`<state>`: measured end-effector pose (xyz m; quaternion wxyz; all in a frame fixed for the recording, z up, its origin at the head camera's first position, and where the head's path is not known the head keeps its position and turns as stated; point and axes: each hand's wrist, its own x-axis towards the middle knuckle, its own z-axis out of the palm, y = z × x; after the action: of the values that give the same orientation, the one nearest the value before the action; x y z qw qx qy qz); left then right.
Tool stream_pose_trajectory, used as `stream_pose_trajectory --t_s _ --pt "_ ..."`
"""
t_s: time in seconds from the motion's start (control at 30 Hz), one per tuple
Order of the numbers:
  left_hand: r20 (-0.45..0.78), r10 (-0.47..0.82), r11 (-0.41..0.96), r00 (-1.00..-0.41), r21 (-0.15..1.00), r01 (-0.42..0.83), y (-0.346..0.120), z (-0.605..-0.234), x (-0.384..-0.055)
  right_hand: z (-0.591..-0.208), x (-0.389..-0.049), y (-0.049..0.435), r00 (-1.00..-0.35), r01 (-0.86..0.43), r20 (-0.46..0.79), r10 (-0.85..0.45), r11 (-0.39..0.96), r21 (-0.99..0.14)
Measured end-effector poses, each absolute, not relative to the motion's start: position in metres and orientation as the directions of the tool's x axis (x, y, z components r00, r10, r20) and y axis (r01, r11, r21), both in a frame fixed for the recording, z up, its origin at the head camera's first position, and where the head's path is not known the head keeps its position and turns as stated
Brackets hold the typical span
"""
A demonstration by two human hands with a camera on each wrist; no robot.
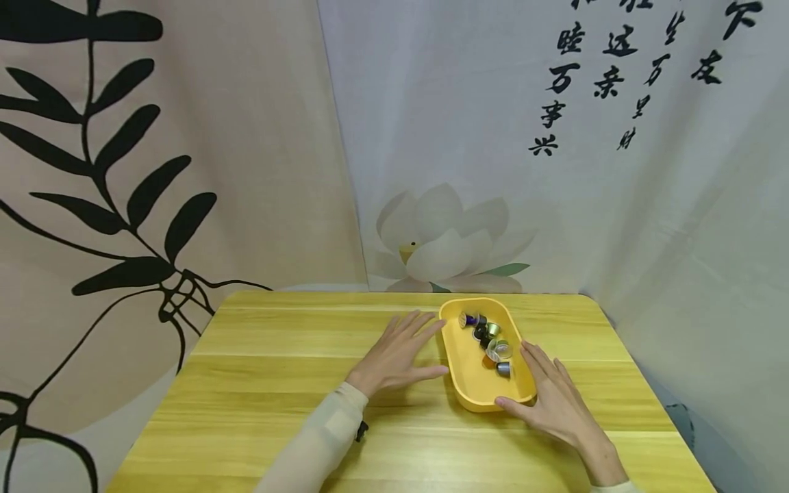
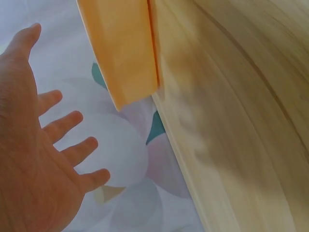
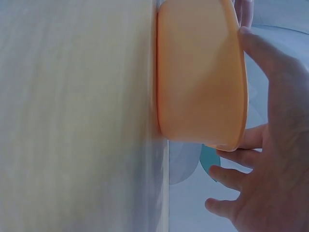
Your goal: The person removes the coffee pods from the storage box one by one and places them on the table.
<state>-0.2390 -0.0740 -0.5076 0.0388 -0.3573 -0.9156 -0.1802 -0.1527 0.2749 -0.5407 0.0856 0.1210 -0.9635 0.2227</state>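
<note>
A yellow plastic tray point(image 1: 471, 387) with rounded corners sits on the table, right of the middle. Inside it lie several small coffee capsules point(image 1: 493, 339), some dark, others silver, green, purple and orange. At the tray's left side is my left hand point(image 1: 401, 352), fingers spread and straight, fingertips close to the rim; contact is hard to tell. In the left wrist view that hand point(image 2: 38, 150) appears apart from the tray wall point(image 2: 125, 53). My right hand point(image 1: 557, 407) touches the tray's right side, its thumb by the near corner. Extended fingers point(image 3: 224, 176) show in the right wrist view.
The wood-grain table point(image 1: 277, 390) stretches mostly to the left of the tray. Behind it hangs a pale cloth backdrop point(image 1: 444, 137) with a lotus, dark leaves and black writing. The tray stands near the table's far edge. A dark item point(image 1: 361, 431) shows at the left wrist.
</note>
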Motion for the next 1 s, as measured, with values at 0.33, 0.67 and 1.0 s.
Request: stream_pose_trajectory --t_s 0.33,0.67,1.0 --pt "0.163 0.679 0.666 -0.716 0.272 0.694 -0.055 -0.506 -0.244 -0.539 -0.155 0.271 -0.956 -0.271 0.217 -0.197 0.877 -0.397" --pt "0.135 0.720 0.645 -0.681 0.232 0.728 -0.034 -0.504 -0.247 -0.526 -0.155 0.270 -0.956 -0.276 0.199 -0.217 0.895 -0.351" --pt "0.138 0.752 0.617 -0.644 0.194 0.762 -0.008 -0.504 -0.254 -0.524 -0.157 0.271 -0.955 -0.280 0.196 -0.224 0.896 -0.343"
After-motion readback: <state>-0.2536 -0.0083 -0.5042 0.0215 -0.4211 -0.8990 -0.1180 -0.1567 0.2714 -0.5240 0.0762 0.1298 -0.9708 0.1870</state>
